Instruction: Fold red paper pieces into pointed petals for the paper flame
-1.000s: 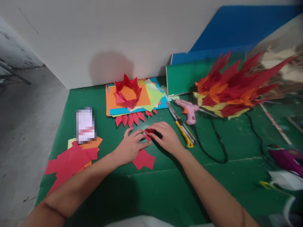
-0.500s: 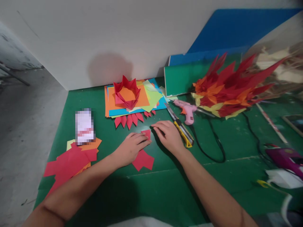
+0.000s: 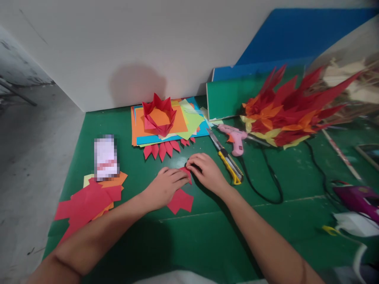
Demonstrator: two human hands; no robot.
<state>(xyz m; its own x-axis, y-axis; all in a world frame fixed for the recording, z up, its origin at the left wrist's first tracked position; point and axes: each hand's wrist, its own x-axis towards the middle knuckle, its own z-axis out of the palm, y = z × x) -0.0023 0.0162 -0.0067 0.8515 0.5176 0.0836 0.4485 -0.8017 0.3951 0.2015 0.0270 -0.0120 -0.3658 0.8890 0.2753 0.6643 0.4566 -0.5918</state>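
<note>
A small piece of red paper [image 3: 185, 170] lies between my hands on the green tabletop. My left hand [image 3: 166, 186] presses it from the left, its fingers close together over the paper and hiding part of it. With thumb and forefinger together, my right hand [image 3: 206, 172] pinches the paper's upper right edge. More red paper pieces [image 3: 181, 201] lie flat just below my left fingers. Beyond my hands, a row of folded red paper petals [image 3: 161, 150] sits along the front of the coloured paper stack [image 3: 177, 122].
A red folded paper ring [image 3: 159, 128] rests on the stack. Right of my hands lie a yellow utility knife [image 3: 229, 163] and a pink glue gun [image 3: 235, 138] with its cord. A red-orange paper flame [image 3: 284, 110] stands behind. At left are a phone [image 3: 106, 157] and red paper cutouts [image 3: 89, 201].
My right hand has moved slightly left and its fingertips now meet the red paper's edge. The paper's top corner has come down, folded over. My left hand stays nearly in place.
</note>
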